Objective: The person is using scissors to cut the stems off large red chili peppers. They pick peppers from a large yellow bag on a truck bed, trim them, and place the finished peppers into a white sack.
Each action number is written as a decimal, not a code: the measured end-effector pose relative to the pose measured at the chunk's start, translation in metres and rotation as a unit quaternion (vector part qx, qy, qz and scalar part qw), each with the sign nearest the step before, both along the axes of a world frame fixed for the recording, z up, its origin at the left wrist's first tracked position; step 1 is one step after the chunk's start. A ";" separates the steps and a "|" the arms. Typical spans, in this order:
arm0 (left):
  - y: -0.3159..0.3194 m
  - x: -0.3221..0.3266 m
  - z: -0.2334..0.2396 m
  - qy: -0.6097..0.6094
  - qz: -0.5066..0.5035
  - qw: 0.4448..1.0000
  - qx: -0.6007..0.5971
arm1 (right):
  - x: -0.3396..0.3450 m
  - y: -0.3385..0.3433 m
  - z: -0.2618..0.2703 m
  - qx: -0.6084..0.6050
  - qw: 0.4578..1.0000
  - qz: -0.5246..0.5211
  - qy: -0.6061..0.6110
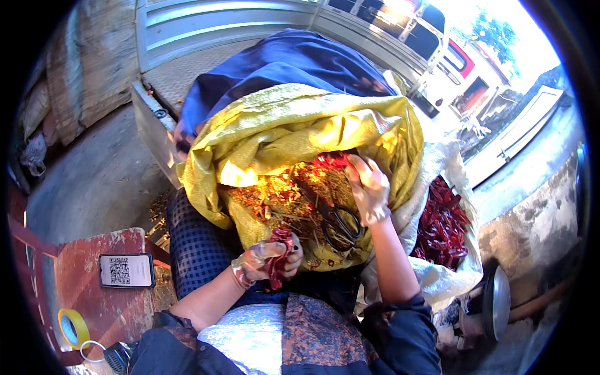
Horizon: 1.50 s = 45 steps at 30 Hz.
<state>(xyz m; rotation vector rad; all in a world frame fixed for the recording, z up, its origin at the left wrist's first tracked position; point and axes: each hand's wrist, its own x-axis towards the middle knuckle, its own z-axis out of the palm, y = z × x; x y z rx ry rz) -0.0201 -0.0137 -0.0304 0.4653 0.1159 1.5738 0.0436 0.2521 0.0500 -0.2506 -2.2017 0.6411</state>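
Note:
In my left hand (269, 260), which wears a thin translucent glove, is a small bunch of dried red chillies (280, 262). My gloved right hand (370, 190) reaches into an open yellow woven sack (300, 110), its fingers closed around more red chillies (330, 160). Seeds, stalks and chilli scraps (276, 192) cover the sack's inside in front of me. On these scraps lies a pair of black-handled scissors (340, 227), just left of my right wrist. The scissors' blades are partly hard to make out among the scraps.
At the right stands a white woven sack (447, 276) holding dark red chillies (440, 225). Dark blue cloth (290, 61) is heaped behind the yellow sack. A phone (126, 271) showing a printed-style code rests on a worn red seat (103, 309), near a yellow tape roll (73, 328).

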 end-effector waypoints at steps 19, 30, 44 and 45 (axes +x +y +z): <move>0.007 0.012 0.017 -0.088 0.037 0.991 -0.088 | 0.079 -0.151 0.032 0.366 0.917 0.123 -0.100; 0.001 0.004 0.006 -0.073 -0.016 0.995 -0.071 | 0.068 -0.156 0.050 0.311 0.887 0.293 -0.172; 0.001 0.016 0.025 0.106 0.074 0.990 -0.057 | 0.065 -0.140 0.031 -0.196 0.963 0.131 -0.132; 0.000 0.017 0.024 0.137 0.073 0.986 -0.065 | 0.066 -0.141 0.033 -0.156 0.969 0.133 -0.140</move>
